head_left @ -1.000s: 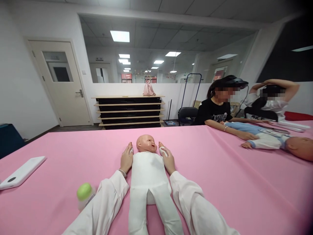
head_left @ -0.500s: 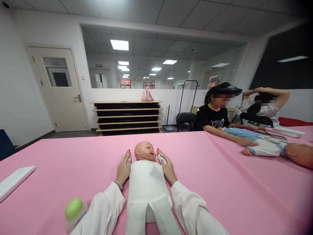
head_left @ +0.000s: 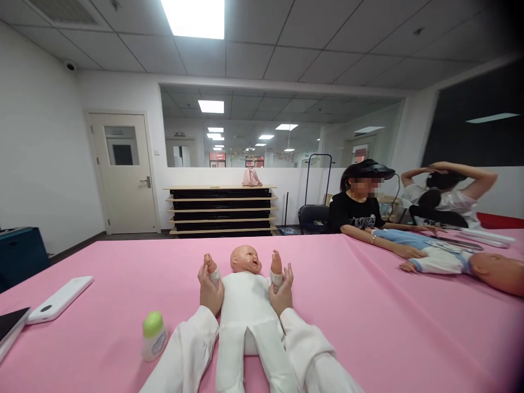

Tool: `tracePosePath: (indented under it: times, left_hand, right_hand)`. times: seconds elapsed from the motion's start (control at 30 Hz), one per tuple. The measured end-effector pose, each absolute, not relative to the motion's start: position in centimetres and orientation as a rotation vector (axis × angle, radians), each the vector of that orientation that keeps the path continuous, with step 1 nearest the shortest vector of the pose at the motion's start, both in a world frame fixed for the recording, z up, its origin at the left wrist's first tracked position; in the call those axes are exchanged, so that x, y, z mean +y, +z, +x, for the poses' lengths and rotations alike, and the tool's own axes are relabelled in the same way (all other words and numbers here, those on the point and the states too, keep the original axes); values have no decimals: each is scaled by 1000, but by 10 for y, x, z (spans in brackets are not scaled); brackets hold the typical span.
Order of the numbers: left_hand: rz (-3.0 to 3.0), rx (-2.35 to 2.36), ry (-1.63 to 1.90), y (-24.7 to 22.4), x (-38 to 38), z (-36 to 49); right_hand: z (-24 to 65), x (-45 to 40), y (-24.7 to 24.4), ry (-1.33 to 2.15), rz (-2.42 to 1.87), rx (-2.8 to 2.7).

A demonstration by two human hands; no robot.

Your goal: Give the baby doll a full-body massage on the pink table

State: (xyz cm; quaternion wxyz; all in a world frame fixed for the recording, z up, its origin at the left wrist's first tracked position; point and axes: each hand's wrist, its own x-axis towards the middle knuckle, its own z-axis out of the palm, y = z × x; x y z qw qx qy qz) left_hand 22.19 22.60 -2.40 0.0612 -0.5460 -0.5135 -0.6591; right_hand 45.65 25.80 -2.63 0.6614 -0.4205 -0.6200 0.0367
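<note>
A baby doll (head_left: 248,303) with a white cloth body lies on its back on the pink-covered table (head_left: 344,338), its bare head at the far end and its legs toward me. My left hand (head_left: 210,292) is closed around the doll's arm on the left, whose small hand sticks up above my fingers. On the other side my right hand (head_left: 281,290) grips the doll's other arm, with that little hand raised too. Beside my left sleeve stands a small bottle (head_left: 154,337) with a green cap.
A white device (head_left: 61,300) and a dark-topped object (head_left: 12,330) lie at the left. Across the table on the right, a person in black (head_left: 360,202) touches another doll (head_left: 434,251) in blue and white. Another person (head_left: 448,191) sits behind with arms raised.
My hands have shifted from resting along the doll's arms to gripping them, and the doll's hands now rise higher. The camera view has tilted upward and turned slightly left.
</note>
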Motion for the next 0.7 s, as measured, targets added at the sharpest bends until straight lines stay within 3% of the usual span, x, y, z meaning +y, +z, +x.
tracePosePath:
  times: [0.3, 0.7]
  left_hand:
    - [-1681, -1790, -1895, -23, 159, 220]
    - [-2153, -1943, -1410, -26, 105, 220]
  right_hand:
    - [467, 185, -23, 408, -1025, -1372]
    - [482, 99, -5, 580, -1078, -1534]
